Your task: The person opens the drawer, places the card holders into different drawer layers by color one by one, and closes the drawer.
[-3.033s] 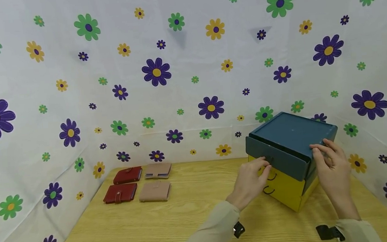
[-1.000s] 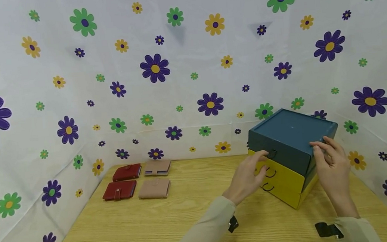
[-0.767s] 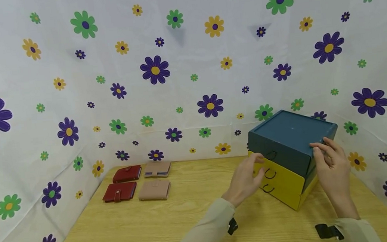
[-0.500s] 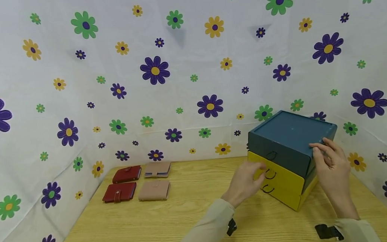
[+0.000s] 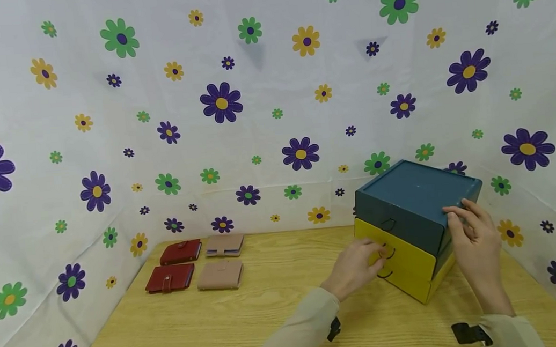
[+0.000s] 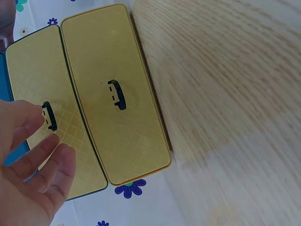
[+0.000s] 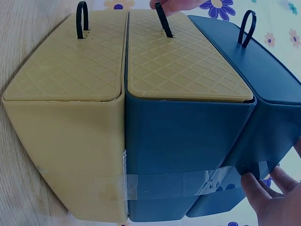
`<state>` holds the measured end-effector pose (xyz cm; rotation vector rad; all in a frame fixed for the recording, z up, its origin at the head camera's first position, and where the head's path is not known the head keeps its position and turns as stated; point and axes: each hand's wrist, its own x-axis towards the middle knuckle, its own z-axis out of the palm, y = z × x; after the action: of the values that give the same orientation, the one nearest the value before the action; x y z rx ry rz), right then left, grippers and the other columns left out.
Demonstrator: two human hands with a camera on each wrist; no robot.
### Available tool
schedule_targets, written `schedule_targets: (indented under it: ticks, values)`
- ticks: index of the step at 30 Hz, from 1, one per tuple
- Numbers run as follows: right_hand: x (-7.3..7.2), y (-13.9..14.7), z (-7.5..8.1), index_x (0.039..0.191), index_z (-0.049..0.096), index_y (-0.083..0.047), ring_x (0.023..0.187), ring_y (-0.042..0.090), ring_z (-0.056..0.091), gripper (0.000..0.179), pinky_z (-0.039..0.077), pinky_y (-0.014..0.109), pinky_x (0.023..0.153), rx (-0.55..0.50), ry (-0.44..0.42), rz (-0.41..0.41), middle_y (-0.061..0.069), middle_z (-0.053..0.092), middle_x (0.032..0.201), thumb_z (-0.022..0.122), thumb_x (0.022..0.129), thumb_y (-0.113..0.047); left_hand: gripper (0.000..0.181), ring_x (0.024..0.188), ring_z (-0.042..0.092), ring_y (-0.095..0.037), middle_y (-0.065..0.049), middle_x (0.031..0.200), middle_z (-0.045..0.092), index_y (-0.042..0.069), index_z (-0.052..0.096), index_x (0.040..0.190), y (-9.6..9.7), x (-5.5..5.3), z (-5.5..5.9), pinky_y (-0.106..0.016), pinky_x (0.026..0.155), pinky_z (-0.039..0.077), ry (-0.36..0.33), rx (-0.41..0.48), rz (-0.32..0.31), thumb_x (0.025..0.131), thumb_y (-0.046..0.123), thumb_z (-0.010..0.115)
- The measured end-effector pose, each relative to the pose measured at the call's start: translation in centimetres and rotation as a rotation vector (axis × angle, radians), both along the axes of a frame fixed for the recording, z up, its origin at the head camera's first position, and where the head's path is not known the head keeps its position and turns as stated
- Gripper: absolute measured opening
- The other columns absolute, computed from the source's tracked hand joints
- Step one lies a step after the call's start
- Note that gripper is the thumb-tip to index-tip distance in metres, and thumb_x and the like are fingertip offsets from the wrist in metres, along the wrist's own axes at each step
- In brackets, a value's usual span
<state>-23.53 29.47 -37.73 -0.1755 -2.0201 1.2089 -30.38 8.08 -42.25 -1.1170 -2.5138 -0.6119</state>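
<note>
At the right of the table stands a stack of three drawers, all closed: a blue top drawer [image 5: 399, 221], a yellow-fronted middle drawer [image 5: 416, 254] and a yellow bottom drawer [image 5: 411, 282]. My left hand [image 5: 357, 262] is at the middle drawer's thin black handle [image 6: 50, 116]. Its fingertips touch or nearly touch the handle, thumb and fingers apart. My right hand [image 5: 478, 240] rests its fingertips on the blue upper right edge of the stack. In the right wrist view, its fingers [image 7: 256, 190] lie against the blue side near clear tape [image 7: 164, 187].
Two red card wallets [image 5: 170, 278] and two pink card wallets [image 5: 220, 275] lie at the left back of the wooden table [image 5: 197, 329]. A white flower-patterned cloth [image 5: 265, 131] hangs behind and at both sides.
The blue top drawer, slightly pulled out three seconds ago, is now pushed in. My left hand has left its handle and moved down to the middle drawer's handle. My right hand stays put.
</note>
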Motion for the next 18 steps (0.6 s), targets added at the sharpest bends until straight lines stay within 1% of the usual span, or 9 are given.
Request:
schedule_targets:
  ticks: [3, 5, 6, 8, 11, 12, 14, 18]
  values:
    - [0.02, 0.01, 0.00, 0.121, 0.067, -0.003, 0.139, 0.027, 0.039, 0.035, 0.040, 0.044, 0.111, 0.000, -0.004, 0.002, 0.001, 0.042, 0.151, 0.049, 0.103, -0.027, 0.018, 0.106, 0.063, -0.009, 0.006, 0.115, 0.069, 0.021, 0.074, 0.110, 0.15, -0.08, -0.16, -0.019, 0.091, 0.051, -0.006, -0.008, 0.019, 0.096, 0.025, 0.064]
    - [-0.08, -0.06, 0.04, 0.121, 0.067, -0.003, 0.138, 0.027, 0.040, 0.035, 0.040, 0.043, 0.111, -0.002, 0.001, 0.005, 0.001, 0.042, 0.151, 0.049, 0.103, -0.026, 0.019, 0.107, 0.063, -0.009, 0.006, 0.117, 0.069, 0.020, 0.073, 0.112, 0.16, -0.21, -0.21, -0.020, 0.091, 0.051, -0.017, -0.019, 0.025, 0.095, 0.025, 0.065]
    - [-0.11, -0.11, 0.08, 0.120, 0.067, -0.002, 0.138, 0.027, 0.040, 0.035, 0.040, 0.041, 0.111, -0.003, 0.005, 0.005, 0.001, 0.042, 0.151, 0.049, 0.103, -0.026, 0.020, 0.108, 0.063, -0.009, 0.006, 0.118, 0.069, 0.020, 0.073, 0.113, 0.18, -0.25, -0.22, -0.020, 0.092, 0.050, -0.024, -0.029, 0.028, 0.095, 0.025, 0.065]
    - [-0.15, -0.13, 0.10, 0.120, 0.067, -0.001, 0.137, 0.029, 0.041, 0.035, 0.041, 0.034, 0.110, -0.004, 0.017, 0.006, 0.002, 0.043, 0.150, 0.049, 0.103, -0.025, 0.022, 0.109, 0.063, -0.009, 0.005, 0.119, 0.068, 0.020, 0.073, 0.115, 0.24, -0.25, -0.33, -0.020, 0.092, 0.050, -0.025, -0.048, 0.030, 0.095, 0.025, 0.065]
    - [-0.09, -0.11, 0.06, 0.119, 0.067, 0.000, 0.137, 0.029, 0.041, 0.034, 0.041, 0.026, 0.108, -0.002, 0.031, 0.003, 0.004, 0.044, 0.149, 0.050, 0.103, -0.024, 0.023, 0.109, 0.063, -0.009, 0.005, 0.121, 0.067, 0.020, 0.072, 0.117, 0.38, -0.16, -0.50, -0.019, 0.092, 0.050, -0.017, -0.082, 0.024, 0.095, 0.026, 0.065]
    - [-0.02, -0.09, 0.09, 0.119, 0.067, 0.001, 0.136, 0.030, 0.041, 0.034, 0.041, 0.026, 0.108, 0.000, 0.033, 0.002, 0.005, 0.044, 0.149, 0.050, 0.103, -0.023, 0.024, 0.110, 0.063, -0.009, 0.005, 0.121, 0.067, 0.020, 0.072, 0.117, 0.43, -0.11, -0.56, -0.019, 0.093, 0.050, -0.013, -0.089, 0.021, 0.095, 0.026, 0.065]
    - [0.09, -0.01, 0.14, 0.119, 0.067, 0.001, 0.137, 0.028, 0.040, 0.034, 0.040, 0.028, 0.109, -0.006, 0.025, 0.005, 0.004, 0.044, 0.149, 0.050, 0.102, -0.023, 0.025, 0.111, 0.062, -0.009, 0.004, 0.123, 0.067, 0.020, 0.072, 0.119, 0.52, -0.08, -0.65, -0.018, 0.093, 0.049, -0.005, -0.098, 0.011, 0.096, 0.026, 0.064]
    - [0.24, -0.02, 0.29, 0.122, 0.066, 0.000, 0.140, 0.025, 0.037, 0.036, 0.038, 0.042, 0.113, -0.023, -0.020, 0.030, 0.002, 0.041, 0.152, 0.051, 0.103, -0.026, 0.026, 0.116, 0.061, -0.010, 0.003, 0.127, 0.065, 0.020, 0.071, 0.121, 0.41, -0.12, -0.81, -0.019, 0.096, 0.048, -0.002, -0.113, 0.005, 0.097, 0.027, 0.063]
